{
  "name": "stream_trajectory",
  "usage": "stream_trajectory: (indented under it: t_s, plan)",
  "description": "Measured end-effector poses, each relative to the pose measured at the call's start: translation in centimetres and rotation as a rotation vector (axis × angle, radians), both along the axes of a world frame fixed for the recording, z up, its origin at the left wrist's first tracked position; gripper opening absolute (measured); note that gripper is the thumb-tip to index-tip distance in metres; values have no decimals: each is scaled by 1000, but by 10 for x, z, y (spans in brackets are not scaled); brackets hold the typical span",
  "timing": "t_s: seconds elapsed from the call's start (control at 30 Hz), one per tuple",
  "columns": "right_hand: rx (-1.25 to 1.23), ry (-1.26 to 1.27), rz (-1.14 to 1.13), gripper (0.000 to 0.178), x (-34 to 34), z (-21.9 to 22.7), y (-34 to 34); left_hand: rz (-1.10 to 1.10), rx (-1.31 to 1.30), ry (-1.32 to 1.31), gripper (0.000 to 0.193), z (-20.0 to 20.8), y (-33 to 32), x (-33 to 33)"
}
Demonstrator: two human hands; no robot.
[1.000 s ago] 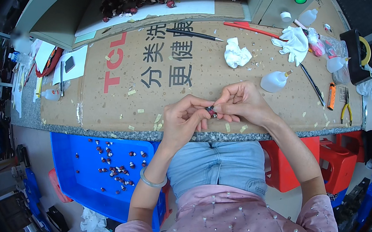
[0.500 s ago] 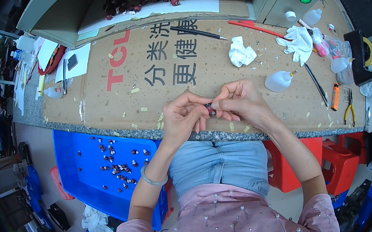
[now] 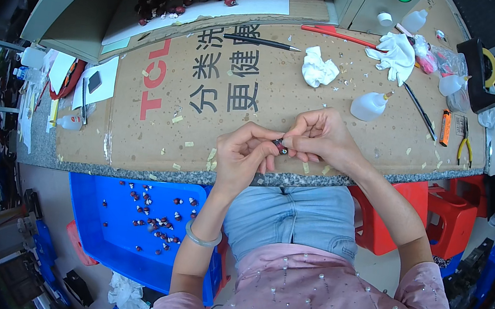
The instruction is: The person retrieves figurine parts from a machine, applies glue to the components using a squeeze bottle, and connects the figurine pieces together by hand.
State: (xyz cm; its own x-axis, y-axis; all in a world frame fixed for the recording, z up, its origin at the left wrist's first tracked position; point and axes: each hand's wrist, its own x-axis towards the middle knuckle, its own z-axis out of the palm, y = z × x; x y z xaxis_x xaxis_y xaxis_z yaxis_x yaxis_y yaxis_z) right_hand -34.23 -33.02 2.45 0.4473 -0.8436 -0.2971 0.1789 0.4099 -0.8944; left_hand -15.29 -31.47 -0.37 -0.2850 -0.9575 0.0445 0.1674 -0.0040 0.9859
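Over the front edge of the bench my two hands meet around one small dark red piece with a pale, shiny spot point(image 3: 282, 148). My left hand point(image 3: 244, 154) pinches it between thumb and index finger, a bangle on that wrist. The closed thumb and index finger of my right hand point(image 3: 323, 141) press on its upper side, and the other fingers curl beneath. Fingertips cover most of the piece, so its exact kind cannot be made out. Below the bench, to the left, a blue tray point(image 3: 100, 232) holds several similar small red-and-white pieces.
Cardboard point(image 3: 137, 134) covers the bench. Upon it are a white squeeze bottle point(image 3: 369, 107), crumpled tissue point(image 3: 319, 69), a black pen-like tool point(image 3: 262, 42), a white glove point(image 3: 395, 56), yellow-handled pliers point(image 3: 465, 151) and an orange cutter point(image 3: 445, 129). A shelf point(image 3: 260, 7) at the back holds more dark red pieces.
Both hands stay together in nearly the same place, still on the small piece. My right hand's fingers have shifted slightly, and a little more of the piece's end shows.
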Motion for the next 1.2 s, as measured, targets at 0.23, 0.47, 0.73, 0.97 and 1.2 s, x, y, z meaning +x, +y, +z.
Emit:
stream_trajectory:
  t_s: [0.23,0.47,0.73,0.97,1.2]
  plan:
    - [-14,-20,-22,5,-4,-2,-1,13,32,-77,14,8,-1,-4]
    - [-41,-92,4,5,2,-11,11,33,32,-62,14,4,13,2]
    - [-56,-74,20,6,-10,-5,6,18,4,-20,13,8,5,-11]
    - [-71,-70,34,6,4,-2,-1,79,-3,-39,13,9,3,4]
    - [-73,129,-128,12,8,-2,18,-79,123,34,11,-3,10,5]
